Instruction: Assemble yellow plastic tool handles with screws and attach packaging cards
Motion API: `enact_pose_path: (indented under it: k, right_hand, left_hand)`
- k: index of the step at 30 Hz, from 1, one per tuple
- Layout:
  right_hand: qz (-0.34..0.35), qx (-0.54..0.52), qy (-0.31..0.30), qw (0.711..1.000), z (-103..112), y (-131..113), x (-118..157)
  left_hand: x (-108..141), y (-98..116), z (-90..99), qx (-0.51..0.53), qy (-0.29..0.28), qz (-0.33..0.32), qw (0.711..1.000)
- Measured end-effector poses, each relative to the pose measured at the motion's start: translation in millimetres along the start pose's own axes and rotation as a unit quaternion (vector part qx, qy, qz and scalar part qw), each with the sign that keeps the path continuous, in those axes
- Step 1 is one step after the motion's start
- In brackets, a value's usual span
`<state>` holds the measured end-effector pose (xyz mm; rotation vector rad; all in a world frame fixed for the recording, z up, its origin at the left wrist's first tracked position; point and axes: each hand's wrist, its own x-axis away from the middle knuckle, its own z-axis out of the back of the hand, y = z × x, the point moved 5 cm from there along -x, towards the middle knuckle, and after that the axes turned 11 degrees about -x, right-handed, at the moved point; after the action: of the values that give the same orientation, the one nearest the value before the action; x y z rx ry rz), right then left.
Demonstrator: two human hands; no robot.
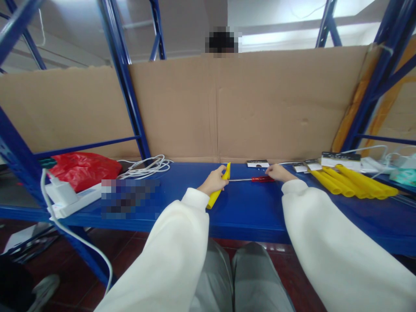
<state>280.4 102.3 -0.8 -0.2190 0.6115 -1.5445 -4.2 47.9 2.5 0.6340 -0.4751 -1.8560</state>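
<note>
My left hand (215, 181) is closed around a yellow tube (214, 200), which is tilted, with its upper end poking out above the fingers. A screwdriver lies on the blue shelf top, its red handle (258, 179) to the right and its metal shaft reaching left towards the tube. Just above the handle's end is my right hand (278, 172), fingertips drawn together in a pinch. Whatever is between them is too small to make out. Beside those fingertips sits a small black-and-white card (258, 164), with tiny dark bits near it.
Several yellow tubes (352, 182) lie at the right by a black-and-white box (340, 160). On the left are a red plastic bag (85, 170), a white power strip (78, 200) and coiled white cable (151, 167). A cardboard panel (260, 104) closes off the back; a person's head shows above it.
</note>
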Motion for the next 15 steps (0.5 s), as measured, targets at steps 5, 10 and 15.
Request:
enact_pose_path:
  k: [5,10,15]
  right_hand:
    - [-0.004,-0.017,0.009,1.000,0.7,-1.5,0.6]
    - [0.001,-0.024,0.005,1.000,-4.4,0.1,-8.4]
    - [0.020,-0.032,-0.002,0.999,-11.4,-0.2,-25.7]
  left_hand:
    - [2.6,1.8,2.9,-0.015,0.014,0.003,1.000]
    - [2.5,1.8,3.5,-0.023,0.015,0.000,1.000]
    - [1.1,2.3,2.3,-0.021,0.013,-0.007,1.000]
